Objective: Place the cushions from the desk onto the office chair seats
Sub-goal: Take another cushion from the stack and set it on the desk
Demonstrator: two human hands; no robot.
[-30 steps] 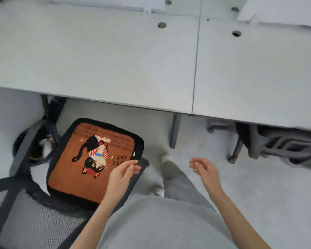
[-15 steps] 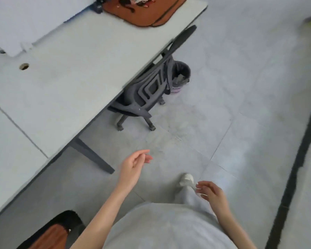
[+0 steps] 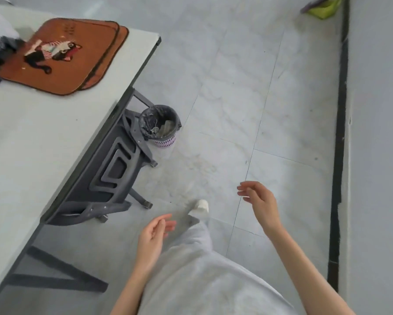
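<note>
both hands are empty: the left hand [image 3: 155, 233] hangs low in the middle of the frame with its fingers loosely curled and apart, holding nothing, and the right hand [image 3: 260, 202] floats to the right of it, also relaxed and open, over the bare floor [image 3: 236, 87]. the cushions [image 3: 63, 56] that remain lie at the upper left of the frame on the table [image 3: 32, 144], near its far corner: an orange one with a cat picture on top, and the edge of a second orange one peeking out from under its right side, so it looks like two are stacked, though i cannot rule out more beneath. a dark fuzzy thing at the far left edge touches the stack, too blurred to name. an office chair [image 3: 109, 173] is pushed in under the table edge at centre left, only its grey back and some castors showing; its seat is hidden beneath the tabletop, so i cannot tell whether it already carries a cushion. a small bin [image 3: 160, 126] with a black liner stands just beside the chair. as i judge it, the job is unfinished: at least these cushions have yet to leave the table, and the chair would likely need pulling out before anything can be laid on its seat. the hands are well apart from both.
</note>
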